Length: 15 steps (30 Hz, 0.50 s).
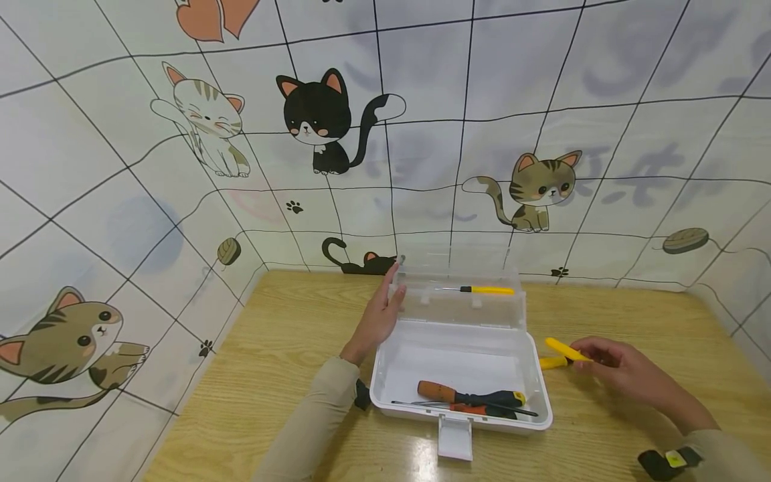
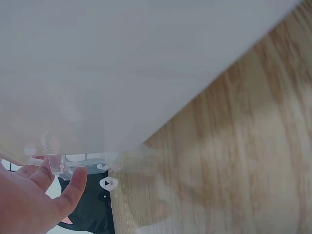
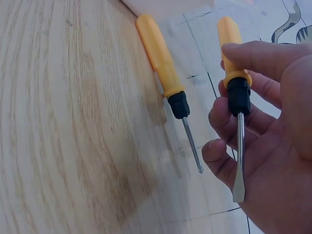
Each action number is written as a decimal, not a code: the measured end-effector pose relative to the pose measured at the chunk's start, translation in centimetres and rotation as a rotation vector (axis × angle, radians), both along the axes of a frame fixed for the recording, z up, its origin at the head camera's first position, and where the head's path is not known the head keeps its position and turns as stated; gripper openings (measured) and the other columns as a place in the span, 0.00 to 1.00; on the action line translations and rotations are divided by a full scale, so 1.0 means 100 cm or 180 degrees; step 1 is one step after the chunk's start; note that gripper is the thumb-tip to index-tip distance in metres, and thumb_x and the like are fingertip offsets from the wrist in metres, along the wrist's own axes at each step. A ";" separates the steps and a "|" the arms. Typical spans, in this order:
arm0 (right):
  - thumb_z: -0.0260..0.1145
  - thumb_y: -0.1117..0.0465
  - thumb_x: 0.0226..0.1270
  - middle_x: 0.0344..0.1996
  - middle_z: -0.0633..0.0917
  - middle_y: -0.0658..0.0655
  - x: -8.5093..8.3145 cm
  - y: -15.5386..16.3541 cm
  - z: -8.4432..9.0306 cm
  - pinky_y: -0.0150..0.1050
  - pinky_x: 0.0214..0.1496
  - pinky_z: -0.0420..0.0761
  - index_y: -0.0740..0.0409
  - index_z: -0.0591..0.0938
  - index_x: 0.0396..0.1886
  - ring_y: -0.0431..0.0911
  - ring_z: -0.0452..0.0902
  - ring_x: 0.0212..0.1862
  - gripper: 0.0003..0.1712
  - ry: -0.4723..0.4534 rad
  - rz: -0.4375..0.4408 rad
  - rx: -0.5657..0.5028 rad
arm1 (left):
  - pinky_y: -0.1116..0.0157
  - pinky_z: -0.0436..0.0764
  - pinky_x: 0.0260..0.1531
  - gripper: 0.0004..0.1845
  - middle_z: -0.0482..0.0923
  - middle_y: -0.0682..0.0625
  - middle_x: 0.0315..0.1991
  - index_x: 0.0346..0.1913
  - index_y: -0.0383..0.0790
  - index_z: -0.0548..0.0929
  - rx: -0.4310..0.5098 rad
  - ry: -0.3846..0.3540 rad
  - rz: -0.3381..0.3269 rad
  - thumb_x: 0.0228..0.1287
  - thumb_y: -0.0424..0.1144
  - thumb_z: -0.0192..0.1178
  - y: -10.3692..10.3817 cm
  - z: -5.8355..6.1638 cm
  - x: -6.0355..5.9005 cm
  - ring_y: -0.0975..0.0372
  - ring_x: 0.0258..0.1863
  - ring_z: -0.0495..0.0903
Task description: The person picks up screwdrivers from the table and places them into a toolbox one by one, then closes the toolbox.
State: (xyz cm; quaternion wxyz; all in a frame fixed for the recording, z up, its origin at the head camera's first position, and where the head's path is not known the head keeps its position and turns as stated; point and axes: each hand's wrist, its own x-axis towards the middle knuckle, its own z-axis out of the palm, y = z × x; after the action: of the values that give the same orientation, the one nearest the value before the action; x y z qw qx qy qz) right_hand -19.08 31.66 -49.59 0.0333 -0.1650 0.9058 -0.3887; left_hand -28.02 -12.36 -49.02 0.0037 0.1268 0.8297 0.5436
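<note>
A white toolbox (image 1: pixel 460 348) stands on the table with its clear lid (image 1: pixel 464 268) raised. My left hand (image 1: pixel 379 318) holds the lid's left edge, thumb in front and fingers behind; the left wrist view shows thumb and fingers (image 2: pixel 44 190) at that edge. My right hand (image 1: pixel 620 368) pinches a yellow-handled flat-blade screwdriver (image 3: pixel 229 39) between thumb and fingers, right of the box. Below it on the table lies another yellow-handled screwdriver (image 3: pixel 158 53), its handle near the box. Several screwdrivers, one with a brown handle (image 1: pixel 436 391), lie along the box's front wall.
A yellow-and-black screwdriver (image 1: pixel 490 290) lies across the clear lid section. The box's white latch (image 1: pixel 455 438) hangs down in front. The wooden table (image 1: pixel 289 321) meets walls covered with cat-patterned sheeting (image 1: pixel 421 147) at the back and sides.
</note>
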 end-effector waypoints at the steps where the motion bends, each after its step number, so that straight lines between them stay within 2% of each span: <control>1: 0.68 0.63 0.67 0.43 0.84 0.46 0.000 0.000 0.000 0.26 0.40 0.76 0.58 0.83 0.50 0.32 0.73 0.40 0.13 0.0000 -0.0011 0.0004 | 0.43 0.71 0.61 0.31 0.52 0.50 0.78 0.77 0.74 0.46 0.0003 0.0006 -0.0001 0.76 0.62 0.41 0.000 0.000 0.000 0.45 0.51 0.82; 5: 0.68 0.63 0.68 0.43 0.84 0.46 -0.001 -0.001 0.001 0.26 0.40 0.77 0.58 0.83 0.50 0.31 0.74 0.40 0.13 -0.0021 -0.0027 -0.0015 | 0.42 0.72 0.59 0.31 0.53 0.49 0.78 0.77 0.73 0.46 0.0012 0.0037 -0.0017 0.76 0.63 0.41 0.000 -0.001 0.000 0.45 0.51 0.82; 11: 0.67 0.65 0.68 0.42 0.84 0.44 -0.004 0.000 0.004 0.27 0.39 0.77 0.61 0.82 0.51 0.31 0.75 0.40 0.13 0.0031 0.0031 -0.0122 | 0.42 0.72 0.60 0.29 0.52 0.51 0.78 0.75 0.80 0.46 -0.0018 0.0031 0.0007 0.75 0.64 0.41 0.000 -0.001 0.000 0.45 0.51 0.83; 15: 0.67 0.66 0.68 0.42 0.84 0.43 -0.005 0.000 0.007 0.27 0.38 0.78 0.62 0.82 0.52 0.31 0.75 0.39 0.14 0.0070 0.0035 -0.0131 | 0.41 0.71 0.60 0.30 0.51 0.51 0.79 0.76 0.77 0.46 -0.0034 0.0061 0.0012 0.76 0.63 0.41 0.001 0.000 0.000 0.45 0.50 0.83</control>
State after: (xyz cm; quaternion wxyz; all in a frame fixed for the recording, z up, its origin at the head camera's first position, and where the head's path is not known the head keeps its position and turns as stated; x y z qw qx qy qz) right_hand -19.61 31.67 -48.85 0.0220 -0.1749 0.8971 -0.4052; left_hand -28.01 -12.30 -49.05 -0.0047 0.1304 0.8328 0.5379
